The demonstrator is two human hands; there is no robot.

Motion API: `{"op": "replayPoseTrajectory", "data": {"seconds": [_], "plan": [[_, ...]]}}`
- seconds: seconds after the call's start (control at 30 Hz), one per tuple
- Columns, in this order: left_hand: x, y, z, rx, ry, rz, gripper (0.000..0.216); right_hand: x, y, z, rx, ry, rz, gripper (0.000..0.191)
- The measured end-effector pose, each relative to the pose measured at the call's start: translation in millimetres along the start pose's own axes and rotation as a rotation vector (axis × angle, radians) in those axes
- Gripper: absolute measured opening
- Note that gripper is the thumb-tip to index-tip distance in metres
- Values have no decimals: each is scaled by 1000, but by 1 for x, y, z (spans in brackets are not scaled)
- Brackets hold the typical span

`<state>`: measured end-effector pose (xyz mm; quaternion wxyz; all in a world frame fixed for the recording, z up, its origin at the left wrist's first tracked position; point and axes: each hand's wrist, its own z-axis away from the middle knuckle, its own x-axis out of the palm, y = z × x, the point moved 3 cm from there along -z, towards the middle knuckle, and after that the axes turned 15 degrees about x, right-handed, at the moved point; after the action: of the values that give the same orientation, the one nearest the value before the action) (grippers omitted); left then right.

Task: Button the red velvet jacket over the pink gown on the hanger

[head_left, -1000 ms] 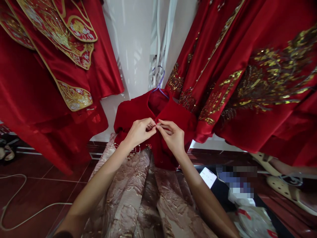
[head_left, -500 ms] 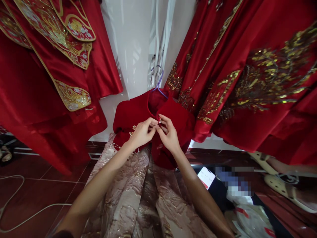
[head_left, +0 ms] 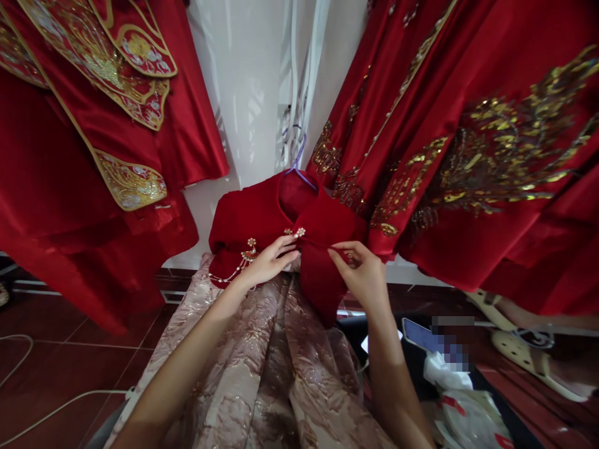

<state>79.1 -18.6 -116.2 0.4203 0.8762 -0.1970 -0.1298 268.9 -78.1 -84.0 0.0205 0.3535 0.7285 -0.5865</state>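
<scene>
A red velvet jacket hangs from a purple hanger. Below its neckline sits a small flower-shaped ornament with pearly beads. My left hand lies at the jacket's front just beneath this ornament, fingers stretched out and thumb apart from them. To the right, my right hand is raised off the velvet with thumb and fingertips pinched; whatever is between them is too small to make out. A beaded fan-shaped ornament with a pearl string decorates the jacket's left side.
Pale pink brocade fabric spreads beneath the jacket. Red embroidered garments and a sequined one hang on both sides. At lower right are a phone, plastic packaging and another person's clog. A cable runs along the floor.
My hands were together at the ornament; my right hand has drawn away to the right, still pinched. My left hand has shifted slightly down, uncovering the flower-shaped ornament.
</scene>
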Motion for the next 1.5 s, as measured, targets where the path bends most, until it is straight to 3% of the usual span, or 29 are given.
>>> {"op": "replayPoseTrajectory", "data": {"seconds": [0.07, 0.2, 0.3, 0.4, 0.53, 0.77, 0.93, 1.33, 1.5], "plan": [[9, -1, -3, -2, 29, -58, 41, -4, -7, 5, -1, -132, -72, 27], [9, 8, 11, 16, 175, -199, 37, 0, -14, 17, 106, -605, -256, 34], [-17, 17, 37, 81, 380, -406, 23, -1, -14, 25, 167, -885, -300, 38], [-46, 19, 60, 123, 525, -599, 20, 1, -15, 31, 131, -988, -293, 44], [-59, 7, 68, 96, 488, -530, 29, 25, -20, 33, 24, -841, -277, 35], [-51, -5, 58, 48, 501, -466, 35, 93, -29, 16, -4, -522, -155, 38], [-50, -6, 51, 28, 514, -442, 26, 125, -35, 0, -98, -353, -96, 30], [-55, -4, 56, 41, 529, -405, 31, 130, -37, 3, -142, -363, -133, 11], [-58, 0, 56, 53, 506, -546, 30, 134, -38, 6, -194, -294, -143, 11]]}}
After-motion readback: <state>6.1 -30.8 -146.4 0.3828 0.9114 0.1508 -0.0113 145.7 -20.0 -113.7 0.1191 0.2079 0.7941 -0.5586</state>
